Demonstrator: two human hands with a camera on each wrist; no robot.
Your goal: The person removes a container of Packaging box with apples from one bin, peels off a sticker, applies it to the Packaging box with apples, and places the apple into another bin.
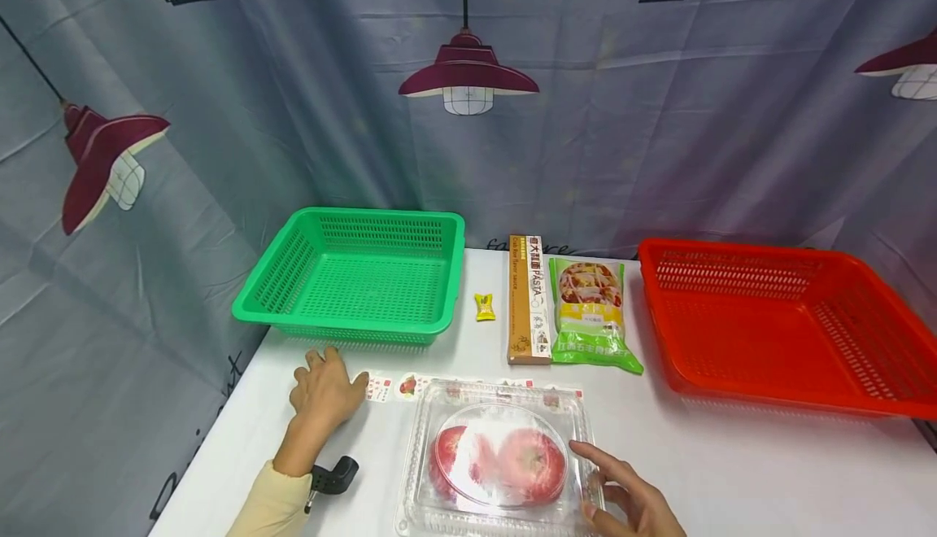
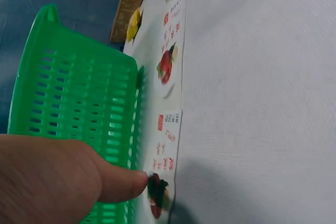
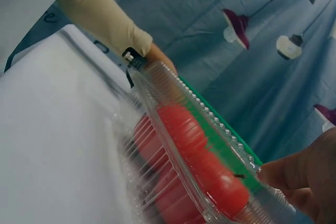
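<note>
A clear plastic clamshell box point(image 1: 505, 390) holds red apples point(image 1: 533, 465) and lies near the front of the table. My right hand point(image 1: 631, 495) grips its right edge, thumb low on the rim and index finger stretched along the side. In the right wrist view, a fingertip point(image 3: 268, 174) meets the beaded rim. My left hand point(image 1: 325, 390) is in front of the green basket point(image 1: 351, 329), fingers relaxed and spread, holding nothing. Its thumb point(image 2: 123, 183) overlaps a printed paper strip point(image 2: 173, 98) in the left wrist view; part of that strip runs behind the box.
At the back middle are a small yellow packet point(image 1: 485, 307), a long pasta box point(image 1: 529, 301) and a green-and-yellow food bag point(image 1: 589, 309). On the right stands a red basket point(image 1: 776, 395). A grey printed curtain point(image 1: 571, 154) hangs behind the table.
</note>
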